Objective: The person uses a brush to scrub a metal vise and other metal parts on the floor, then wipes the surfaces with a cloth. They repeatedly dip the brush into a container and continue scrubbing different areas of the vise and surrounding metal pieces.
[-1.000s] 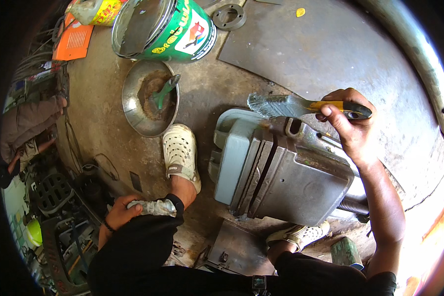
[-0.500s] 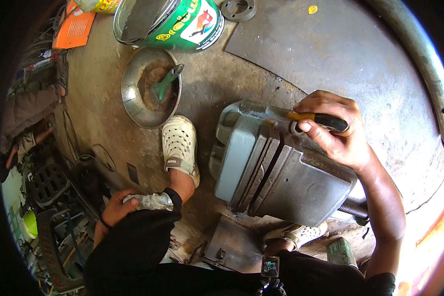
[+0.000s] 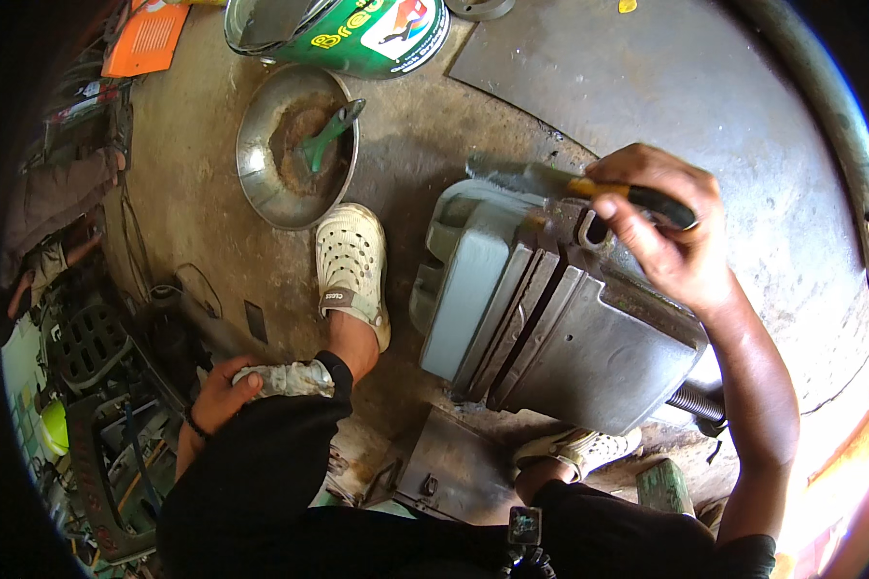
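Right hand (image 3: 668,241): closed in a full grip round the brush handle, fingers curled over the top, thumb pressed along the near side; knuckles up, wrist bent down toward the casing.
Right forearm: enters from the lower right edge, runs up and leftward, elbow out of sight.
Brush (image 3: 560,181): yellow-and-black handle in the right hand, bristle end sticking out to the left, lying on the upper edge of the casing; bristles blurred, touching or just above the metal, cannot tell which.
Casing (image 3: 570,333): grey ribbed metal housing, tilted, resting on the floor between the two feet; pale blue-grey end to the left, a threaded rod showing at its lower right.
Left hand (image 3: 224,398): closed on a crumpled rag, thumb over the top, resting on the left knee, well apart from the casing.
Rag (image 3: 290,378): pale, dirty, bunched, lying against the dark trouser leg.
Left foot (image 3: 352,270): in a cream clog, flat on the floor just left of the casing.
Bowl (image 3: 261,183): steel, on the floor beyond the clog, rusty residue inside, a green-handled tool leaning in it.
Paint tin (image 3: 357,34): green, on its side at the top edge, beyond the bowl.
Floor (image 3: 425,125): stained concrete, a grey metal sheet on it at upper right.
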A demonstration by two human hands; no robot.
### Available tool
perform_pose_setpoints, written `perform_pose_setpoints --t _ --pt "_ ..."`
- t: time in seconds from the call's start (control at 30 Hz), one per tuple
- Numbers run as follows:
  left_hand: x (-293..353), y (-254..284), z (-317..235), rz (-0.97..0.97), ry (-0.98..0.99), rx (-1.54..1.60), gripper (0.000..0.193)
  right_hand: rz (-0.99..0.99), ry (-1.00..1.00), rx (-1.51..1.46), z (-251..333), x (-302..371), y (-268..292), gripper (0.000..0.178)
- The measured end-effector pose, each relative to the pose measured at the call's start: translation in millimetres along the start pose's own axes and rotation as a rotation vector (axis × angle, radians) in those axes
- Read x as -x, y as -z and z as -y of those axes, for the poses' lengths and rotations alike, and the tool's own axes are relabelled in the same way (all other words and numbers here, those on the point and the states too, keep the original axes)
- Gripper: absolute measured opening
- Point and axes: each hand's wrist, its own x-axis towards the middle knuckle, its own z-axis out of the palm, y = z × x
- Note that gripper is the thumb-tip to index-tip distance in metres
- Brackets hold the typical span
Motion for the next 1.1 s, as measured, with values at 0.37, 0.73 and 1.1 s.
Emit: perform_pose_setpoints --t 0.37,0.73,1.1 --pt "-18 11 18 -0.043 -0.08 -0.287 0.06 -0.372 -0.268 -0.333 11 88 118 0.032" --pt "-8 -1 0 -0.055 -0.061 -0.228 0.062 -0.374 -0.347 -0.21 11 108 114 0.032" --pt "-8 -3 1 -0.053 -0.071 -0.17 0.063 -0.336 -0.339 -0.243 7 91 100 0.034"
